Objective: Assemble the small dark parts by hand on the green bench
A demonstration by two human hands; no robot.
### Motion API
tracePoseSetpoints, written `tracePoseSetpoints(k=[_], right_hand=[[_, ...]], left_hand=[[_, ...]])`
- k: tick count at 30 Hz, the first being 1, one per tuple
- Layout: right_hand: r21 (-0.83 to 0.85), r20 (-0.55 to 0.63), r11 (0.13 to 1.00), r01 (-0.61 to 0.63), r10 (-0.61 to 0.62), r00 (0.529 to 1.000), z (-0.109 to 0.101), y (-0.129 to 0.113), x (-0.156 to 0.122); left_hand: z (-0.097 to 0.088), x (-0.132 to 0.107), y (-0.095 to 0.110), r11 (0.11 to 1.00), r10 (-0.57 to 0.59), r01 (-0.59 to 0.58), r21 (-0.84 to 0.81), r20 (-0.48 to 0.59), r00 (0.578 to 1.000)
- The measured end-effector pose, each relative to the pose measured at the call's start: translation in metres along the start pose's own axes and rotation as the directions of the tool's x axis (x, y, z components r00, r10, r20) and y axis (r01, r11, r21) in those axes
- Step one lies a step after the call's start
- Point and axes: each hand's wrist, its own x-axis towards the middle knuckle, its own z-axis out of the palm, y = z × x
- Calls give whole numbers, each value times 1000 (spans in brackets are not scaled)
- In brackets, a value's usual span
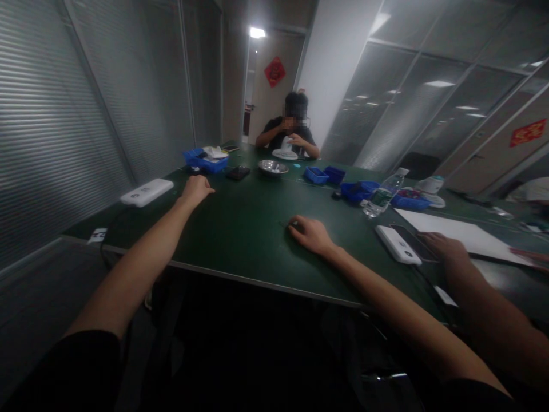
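My left hand [196, 189] lies far out on the dark green table [240, 229], its fingers curled into a loose fist; whatever is inside is hidden. A white power bank [146, 191] sits just to its left. My right hand [311, 233] rests nearer the table's middle, fingers bent down over a small dark thing [293, 225] that I cannot name.
Another person's hand [444, 246] rests at the right on a dark phone [415, 241], beside a second white power bank [397, 244] and a white sheet [458, 232]. Farther back are blue bins [206, 161], a metal bowl [273, 167], a water bottle [381, 197] and a seated person [288, 134].
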Motion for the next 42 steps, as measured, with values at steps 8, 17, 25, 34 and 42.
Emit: tracePoseSetpoints(k=[8,17,25,34,42], right_hand=[[1,6,1000,-10,10,1000,0,1,1],[6,8,1000,-3,3,1000,-2,-1,-1],[47,-5,998,46,-45,999,-2,-1,-1],[154,-55,958,242,-236,970,-3,-3,-5],[123,-31,964,235,-233,972,-9,-8,-8]], left_hand=[[5,-1,3,996,74,-74,-48,7,997],[4,-3,9,971,191,-179,-155,66,979],[32,-41,71,699,670,-507,-504,214,710],[48,-94,129,498,846,-592,-634,204,492],[42,-86,120,458,882,-737,-497,150,447]])
